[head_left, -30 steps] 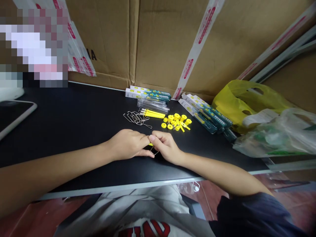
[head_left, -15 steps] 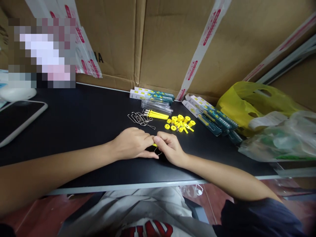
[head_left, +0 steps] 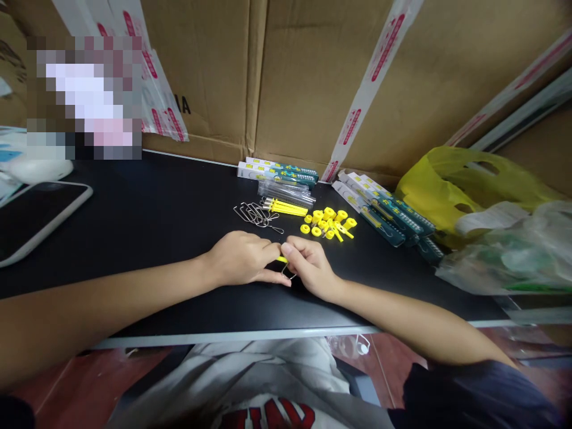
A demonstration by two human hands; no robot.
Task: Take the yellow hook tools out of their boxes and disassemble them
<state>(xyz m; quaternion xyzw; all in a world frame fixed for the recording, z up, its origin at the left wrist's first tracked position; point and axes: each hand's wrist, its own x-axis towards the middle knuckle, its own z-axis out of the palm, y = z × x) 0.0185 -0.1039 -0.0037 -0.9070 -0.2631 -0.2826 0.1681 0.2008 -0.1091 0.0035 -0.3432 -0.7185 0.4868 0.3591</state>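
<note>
My left hand (head_left: 243, 257) and my right hand (head_left: 313, 267) meet over the front of the table, fingers closed. A yellow plastic part (head_left: 281, 259) shows between their fingertips, mostly hidden. Beneath my right fingers a bent metal wire hook (head_left: 288, 273) sticks out, close to my left thumb. Just beyond the hands lie a pile of wire hooks (head_left: 257, 215), yellow strips with metal springs at their ends (head_left: 288, 207), and a cluster of yellow caps and small pieces (head_left: 329, 221). Behind them are clear plastic tubes (head_left: 286, 193).
Printed narrow boxes stand at the back (head_left: 277, 171) and more boxes (head_left: 379, 211) lie to the right. A yellow plastic bag (head_left: 429, 179) and a clear bag (head_left: 513, 256) fill the right end. A phone (head_left: 40, 217) lies left. Cardboard (head_left: 304, 77) walls the back.
The view has shifted slightly, moving everything a little to the right. The hands keep nearly the same pose; slightly more of the wire hook shows under my right fingers.
</note>
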